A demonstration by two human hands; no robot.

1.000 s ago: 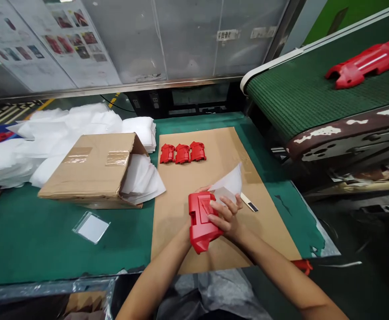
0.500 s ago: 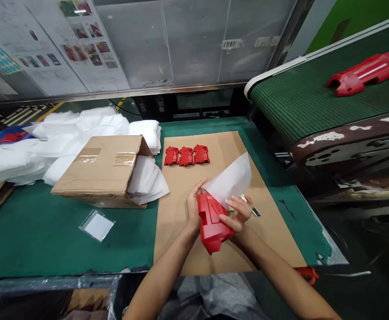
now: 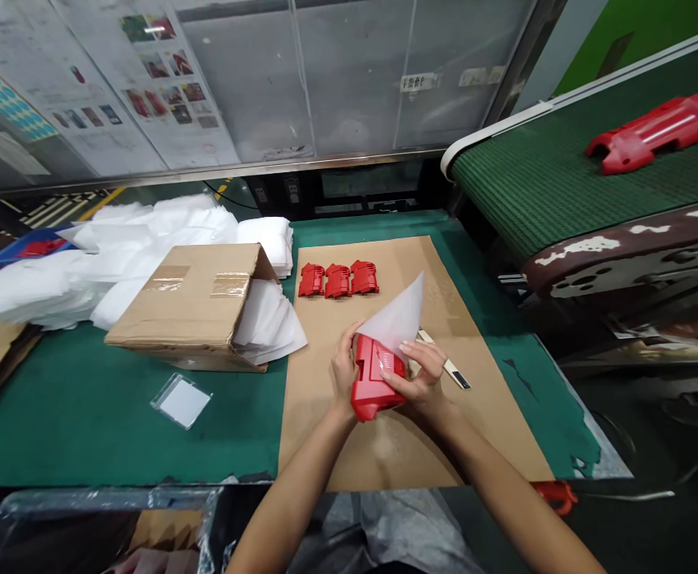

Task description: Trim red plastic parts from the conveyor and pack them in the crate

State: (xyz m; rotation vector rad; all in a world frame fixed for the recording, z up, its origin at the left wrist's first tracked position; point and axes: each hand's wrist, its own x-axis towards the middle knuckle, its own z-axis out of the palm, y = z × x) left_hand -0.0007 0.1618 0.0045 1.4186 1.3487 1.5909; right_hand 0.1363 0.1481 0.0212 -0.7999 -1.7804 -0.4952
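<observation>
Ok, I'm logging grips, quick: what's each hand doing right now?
Left hand: holding the red part by its side.
Right hand: thumb on the red part, fingers at the white sheet.

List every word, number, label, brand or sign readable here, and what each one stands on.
Nothing reads clearly enough to quote.
Dark characters on the white label, on the grey panel: too blurred.
Paler labels to its right: too faint.
Posted sheets: any print too small.
Held red part: fine marks, cannot tell whether they are lettering.
</observation>
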